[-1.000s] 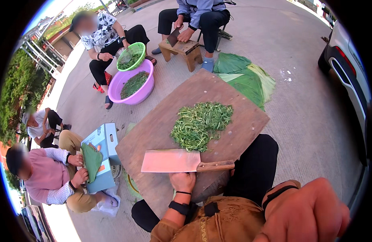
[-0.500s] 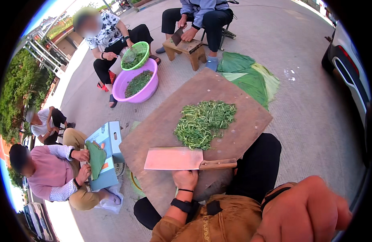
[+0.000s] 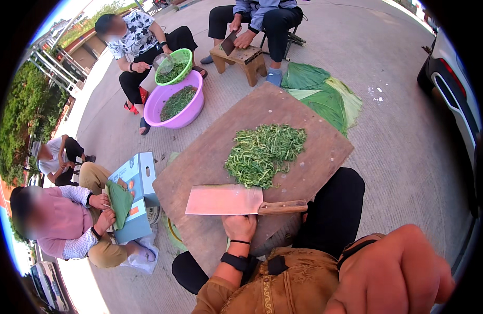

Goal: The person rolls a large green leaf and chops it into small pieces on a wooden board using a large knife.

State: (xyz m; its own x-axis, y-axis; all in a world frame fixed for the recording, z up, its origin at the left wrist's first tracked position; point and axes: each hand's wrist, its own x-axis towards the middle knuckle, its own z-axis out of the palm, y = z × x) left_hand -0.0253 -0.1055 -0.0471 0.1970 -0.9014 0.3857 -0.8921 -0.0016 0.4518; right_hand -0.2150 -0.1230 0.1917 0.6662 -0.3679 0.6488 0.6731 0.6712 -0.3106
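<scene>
Already shredded, greens (image 3: 265,153) lie on the board (image 3: 199,162) beyond the knife (image 3: 224,200) and left hand (image 3: 239,228), whose fingers' hold I can't tell; the right hand (image 3: 395,272) curls its fingers together. What's left doesn't show.

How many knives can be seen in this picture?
2. One knife is by the person's left hand, next to the greens on the large board; the other knife is in a co-worker's hand, over a small wooden stool. More may be hidden.
</scene>
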